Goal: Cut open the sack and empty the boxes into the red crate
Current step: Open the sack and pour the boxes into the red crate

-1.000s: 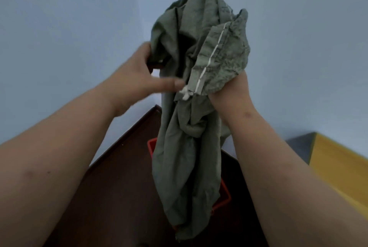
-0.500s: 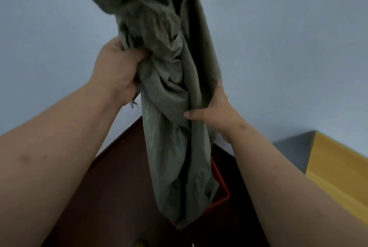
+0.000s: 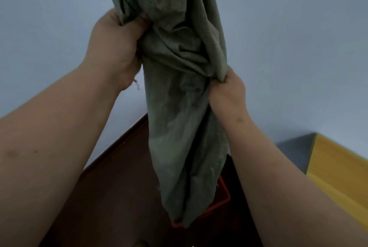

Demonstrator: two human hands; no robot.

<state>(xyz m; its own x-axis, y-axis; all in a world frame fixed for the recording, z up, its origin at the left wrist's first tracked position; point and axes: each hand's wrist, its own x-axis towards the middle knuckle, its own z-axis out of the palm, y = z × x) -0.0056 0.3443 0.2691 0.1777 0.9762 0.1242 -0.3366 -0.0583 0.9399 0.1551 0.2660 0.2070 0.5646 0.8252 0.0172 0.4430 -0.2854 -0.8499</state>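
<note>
A limp grey-green woven sack (image 3: 179,91) hangs upright in front of me, its top running out of the frame. My left hand (image 3: 117,47) is clenched on a bunch of its cloth on the left side. Lower on the right, my right hand (image 3: 227,89) grips another fold. The sack's lower end dangles over the red crate (image 3: 224,200) on the floor. Only a corner of the crate's rim shows past the cloth. No boxes are visible.
A dark brown floor (image 3: 119,197) lies below, meeting pale blue walls (image 3: 298,47) in a corner behind the sack. A yellow-topped surface with a grey side (image 3: 338,167) stands at the right. A small yellowish object (image 3: 140,244) peeks in at the bottom edge.
Both hands have shifted their grip down the sack while the cloth rose higher. The hemmed end that my right hand held a second ago has gone above the frame.
</note>
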